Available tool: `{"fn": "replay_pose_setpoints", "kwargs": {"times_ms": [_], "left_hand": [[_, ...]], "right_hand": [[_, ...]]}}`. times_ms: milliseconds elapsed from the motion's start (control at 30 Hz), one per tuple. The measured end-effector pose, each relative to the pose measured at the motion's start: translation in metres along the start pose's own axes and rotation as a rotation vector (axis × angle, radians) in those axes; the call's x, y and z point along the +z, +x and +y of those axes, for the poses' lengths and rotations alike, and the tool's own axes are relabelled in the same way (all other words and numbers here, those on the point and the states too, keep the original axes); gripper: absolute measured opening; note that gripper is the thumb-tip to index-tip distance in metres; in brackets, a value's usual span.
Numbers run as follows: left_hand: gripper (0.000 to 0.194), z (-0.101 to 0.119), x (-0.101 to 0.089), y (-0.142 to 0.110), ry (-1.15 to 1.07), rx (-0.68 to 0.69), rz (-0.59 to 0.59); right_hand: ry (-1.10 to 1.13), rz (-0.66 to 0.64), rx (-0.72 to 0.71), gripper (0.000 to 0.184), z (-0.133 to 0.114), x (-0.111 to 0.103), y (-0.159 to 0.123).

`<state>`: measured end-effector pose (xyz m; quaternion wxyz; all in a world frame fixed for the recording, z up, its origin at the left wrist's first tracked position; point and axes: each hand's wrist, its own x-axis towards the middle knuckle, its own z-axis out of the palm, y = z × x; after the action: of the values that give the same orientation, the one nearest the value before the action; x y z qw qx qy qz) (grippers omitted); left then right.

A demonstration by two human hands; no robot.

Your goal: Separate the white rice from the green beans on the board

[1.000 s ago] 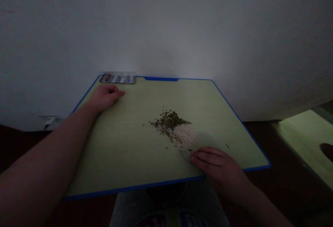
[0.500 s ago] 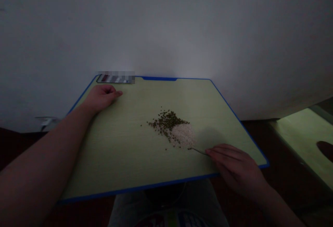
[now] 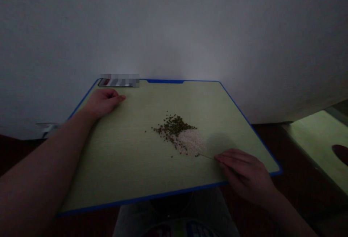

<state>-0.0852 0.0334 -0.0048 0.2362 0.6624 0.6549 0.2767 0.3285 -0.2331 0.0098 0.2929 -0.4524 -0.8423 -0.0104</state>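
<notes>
On the small table (image 3: 122, 150), a pile of dark green beans (image 3: 175, 124) lies against a heap of pale grains (image 3: 191, 141) that look like rice. Several green beans are mixed into the heap's near and left edges. My right hand (image 3: 241, 168), at the right front edge, pinches a thin stick-like tool (image 3: 207, 156). Its tip meets the near right edge of the grains, close to a few dark beans. My left hand (image 3: 104, 101) rests on the far left of the tabletop, fingers curled in and thumb pointing right, with nothing seen in it.
A phone (image 3: 115, 82), partly blurred out, lies at the far left corner behind my left hand. The table has a blue rim and backs onto a pale wall (image 3: 174, 30). To the right stands another light surface (image 3: 318, 139) with a dark object on it.
The view has shifted slightly. The thin tool now looks paler and thinner, its tip still at the heap's near right edge. My left hand keeps its place on the table.
</notes>
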Motion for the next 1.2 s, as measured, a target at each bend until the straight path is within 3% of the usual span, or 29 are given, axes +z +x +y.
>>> {"fn": "replay_pose_setpoints", "kwargs": {"times_ms": [300, 1200], "left_hand": [[0.037, 0.005, -0.001, -0.006, -0.007, -0.025, 0.005], [0.037, 0.006, -0.001, -0.005, -0.006, -0.011, 0.008]], "right_hand": [[0.121, -0.004, -0.015, 0.023, 0.000, 0.000, 0.006], [0.187, -0.009, 0.015, 0.025, -0.001, 0.002, 0.011]]}}
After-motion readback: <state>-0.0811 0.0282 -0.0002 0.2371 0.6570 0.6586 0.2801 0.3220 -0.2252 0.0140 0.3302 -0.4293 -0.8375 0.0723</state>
